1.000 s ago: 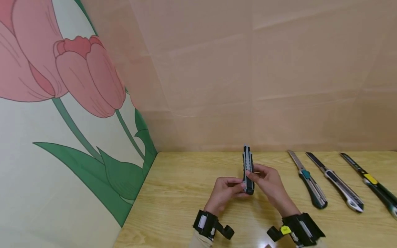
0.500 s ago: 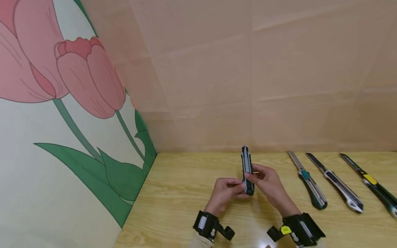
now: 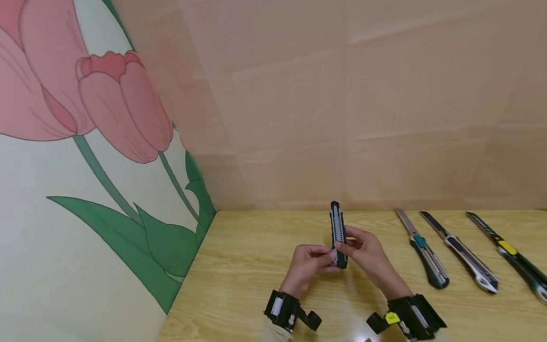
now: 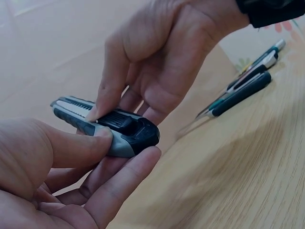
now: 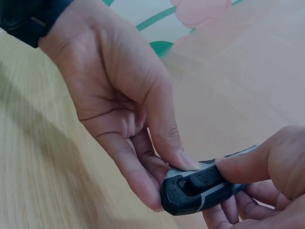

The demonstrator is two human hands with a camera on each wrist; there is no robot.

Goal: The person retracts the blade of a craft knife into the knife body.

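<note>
A black and grey snap-off utility knife (image 3: 337, 227) is held up between both hands above the table, tip pointing away and no blade visible out of it. My left hand (image 3: 305, 267) pinches its rear end between thumb and fingers. From the other side, my right hand (image 3: 371, 257) grips the body, its thumb against the ridged black slider (image 5: 206, 178). In the left wrist view, this slider sits near the knife's rear end. The right fingers under the body are partly hidden.
To the right on the wooden table (image 3: 239, 280) lie three more snap-off knives: a teal-slider one (image 3: 427, 259), a grey and dark one (image 3: 467, 259) and a yellow-slider one (image 3: 513, 251). A brown sheet (image 3: 278, 118) stands behind; a tulip-printed panel (image 3: 107, 180) is at left.
The right thumb has slid slightly toward the knife's rear end. A narrow piece at the tip has drawn back into the body. The left hand keeps its hold.
</note>
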